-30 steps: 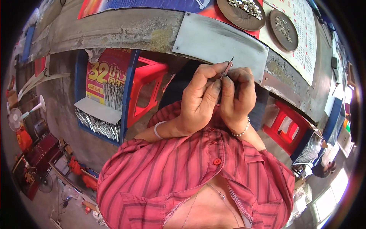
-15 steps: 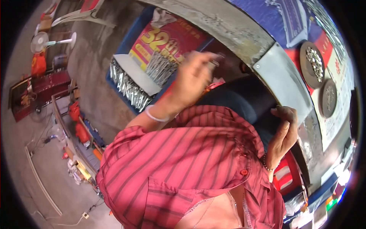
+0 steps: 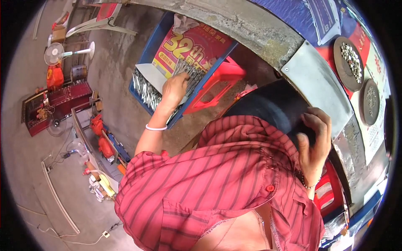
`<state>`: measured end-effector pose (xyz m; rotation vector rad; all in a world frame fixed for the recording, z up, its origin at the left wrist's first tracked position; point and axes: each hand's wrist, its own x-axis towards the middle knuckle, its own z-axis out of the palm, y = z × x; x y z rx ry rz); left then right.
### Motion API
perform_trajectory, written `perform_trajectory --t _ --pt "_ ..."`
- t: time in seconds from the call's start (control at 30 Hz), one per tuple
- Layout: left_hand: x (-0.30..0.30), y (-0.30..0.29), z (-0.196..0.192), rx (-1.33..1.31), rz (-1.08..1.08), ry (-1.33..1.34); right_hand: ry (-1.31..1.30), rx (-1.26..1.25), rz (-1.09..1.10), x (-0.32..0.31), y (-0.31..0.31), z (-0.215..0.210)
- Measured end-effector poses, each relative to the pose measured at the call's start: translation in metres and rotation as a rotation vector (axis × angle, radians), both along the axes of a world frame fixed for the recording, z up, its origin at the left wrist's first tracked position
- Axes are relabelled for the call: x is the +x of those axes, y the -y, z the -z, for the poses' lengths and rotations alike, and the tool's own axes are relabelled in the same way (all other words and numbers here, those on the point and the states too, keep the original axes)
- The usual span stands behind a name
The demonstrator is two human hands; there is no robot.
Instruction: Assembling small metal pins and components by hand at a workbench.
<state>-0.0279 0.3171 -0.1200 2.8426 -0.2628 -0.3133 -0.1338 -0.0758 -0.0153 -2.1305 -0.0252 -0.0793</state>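
My left hand (image 3: 176, 87), with a white bangle at the wrist, reaches down into a blue crate (image 3: 219, 61). Its curled fingers touch a pile of thin silvery metal pieces (image 3: 193, 75); whatever they grip is hidden. A light-coloured divider (image 3: 152, 76) separates that pile from more metal pieces (image 3: 146, 91) at the crate's near left. Beside the metal-covered corner of the worktable (image 3: 318, 77), my right hand (image 3: 317, 140) has its thumb and fingers apart, with nothing seen between them.
A red plastic stool (image 3: 215, 85) stands right of the crate. On the table lie two round dishes, one with pale and dark small parts (image 3: 351, 62), the other with tiny parts (image 3: 370, 102). A white fan (image 3: 54, 54) stands far left.
My left hand has moved left and down from above the stool area to the metal pieces in the crate. My right hand's fingers have spread. The whole view has shifted slightly.
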Motion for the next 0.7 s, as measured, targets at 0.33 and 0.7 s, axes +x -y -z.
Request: perform_trajectory --t 0.33,0.7 --pt "0.067 0.135 -0.106 -0.307 0.333 0.315 0.182 -0.055 0.501 -0.028 0.08 -0.004" --pt "0.126 0.431 -0.145 -0.642 1.085 0.056 0.346 -0.159 0.776 -0.062 0.126 0.028"
